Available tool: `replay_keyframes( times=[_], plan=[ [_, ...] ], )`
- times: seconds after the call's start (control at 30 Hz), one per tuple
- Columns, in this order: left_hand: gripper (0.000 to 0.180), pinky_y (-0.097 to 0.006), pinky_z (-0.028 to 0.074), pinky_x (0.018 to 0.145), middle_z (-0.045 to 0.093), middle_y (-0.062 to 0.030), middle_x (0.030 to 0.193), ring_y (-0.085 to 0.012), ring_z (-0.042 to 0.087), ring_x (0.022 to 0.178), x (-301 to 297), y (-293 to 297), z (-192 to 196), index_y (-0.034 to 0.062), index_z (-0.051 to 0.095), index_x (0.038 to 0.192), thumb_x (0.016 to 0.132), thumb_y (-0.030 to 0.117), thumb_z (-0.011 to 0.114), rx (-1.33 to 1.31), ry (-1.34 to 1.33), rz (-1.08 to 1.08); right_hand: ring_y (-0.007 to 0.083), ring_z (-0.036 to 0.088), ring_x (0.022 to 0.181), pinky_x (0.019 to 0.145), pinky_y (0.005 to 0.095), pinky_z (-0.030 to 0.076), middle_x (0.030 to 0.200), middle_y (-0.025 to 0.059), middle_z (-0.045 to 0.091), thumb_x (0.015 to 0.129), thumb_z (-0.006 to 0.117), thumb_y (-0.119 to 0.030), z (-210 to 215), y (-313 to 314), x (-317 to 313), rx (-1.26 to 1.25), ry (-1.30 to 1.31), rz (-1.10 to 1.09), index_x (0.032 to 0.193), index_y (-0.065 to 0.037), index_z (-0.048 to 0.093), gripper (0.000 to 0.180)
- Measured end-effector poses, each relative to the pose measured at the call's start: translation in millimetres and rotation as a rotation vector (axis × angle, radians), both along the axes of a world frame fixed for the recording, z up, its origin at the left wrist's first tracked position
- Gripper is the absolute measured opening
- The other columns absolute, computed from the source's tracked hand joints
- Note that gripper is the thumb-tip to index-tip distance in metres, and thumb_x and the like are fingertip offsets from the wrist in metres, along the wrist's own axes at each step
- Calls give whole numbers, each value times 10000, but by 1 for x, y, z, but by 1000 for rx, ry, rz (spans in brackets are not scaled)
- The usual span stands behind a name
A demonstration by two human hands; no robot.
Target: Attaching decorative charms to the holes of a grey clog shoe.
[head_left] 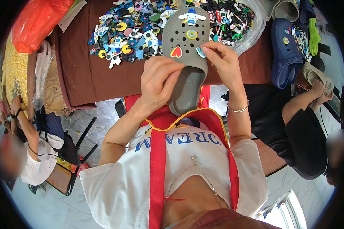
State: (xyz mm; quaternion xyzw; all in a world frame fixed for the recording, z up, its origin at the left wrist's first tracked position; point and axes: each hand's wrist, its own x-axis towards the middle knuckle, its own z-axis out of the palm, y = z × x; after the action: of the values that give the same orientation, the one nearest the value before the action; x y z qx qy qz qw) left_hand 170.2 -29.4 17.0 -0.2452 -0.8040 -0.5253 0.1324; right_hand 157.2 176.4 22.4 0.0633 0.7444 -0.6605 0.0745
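Note:
A grey clog shoe (185,28) with holes in its upper lies toe-away from me at the table's near edge. It carries a white figure charm, a round yellow and blue charm and a red heart charm (176,52). My left hand (159,82) grips the clog's left side near the heel opening. My right hand (223,61) pinches a small light blue charm (200,52) against the clog's right rim.
A brown table (84,72) holds a heap of several colourful charms (128,30) and a clear bag of more charms (233,17). A dark blue clog (286,53) lies at right. A person in black sits at right, another person at left. An orange bag (38,21) lies at top left.

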Motion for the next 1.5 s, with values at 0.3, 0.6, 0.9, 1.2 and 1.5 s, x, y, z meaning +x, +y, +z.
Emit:
replay_keyframes(
  times=[0.3,0.6,0.9,1.2,1.5],
  plan=[
    [219,-350,387,769,584,-49,939,-234,539,880,-8,14,7,68,660,937,723,29,677,-78,91,-36,96,512,657,586,235,406,786,46,592,862,613,-159,1,1,2,190,129,26,951,5,662,193],
    [269,-362,382,806,568,-47,989,-245,522,932,-5,17,5,75,655,984,719,39,676,-178,102,-58,117,526,615,575,230,433,756,47,571,816,666,-151,15,-1,7,435,291,83,948,-17,681,188],
    [288,-339,458,731,589,-117,975,-265,571,849,31,12,21,24,652,1001,719,-33,642,-35,27,-268,133,583,913,766,229,466,1000,70,607,813,657,-40,12,4,14,317,185,88,987,-14,678,177],
    [352,-261,400,902,521,-46,1095,-122,500,1026,43,36,3,19,451,1252,906,24,509,665,-1080,-400,72,583,703,608,202,492,876,48,631,847,635,-76,3,-3,19,73,145,-113,943,22,662,140],
    [290,-253,413,800,531,-74,1041,-98,491,919,27,46,-1,-44,479,1135,909,131,529,690,-1105,-234,77,575,630,563,213,485,810,53,626,860,628,-99,10,-9,17,210,116,-145,924,19,661,139]
  ],
)
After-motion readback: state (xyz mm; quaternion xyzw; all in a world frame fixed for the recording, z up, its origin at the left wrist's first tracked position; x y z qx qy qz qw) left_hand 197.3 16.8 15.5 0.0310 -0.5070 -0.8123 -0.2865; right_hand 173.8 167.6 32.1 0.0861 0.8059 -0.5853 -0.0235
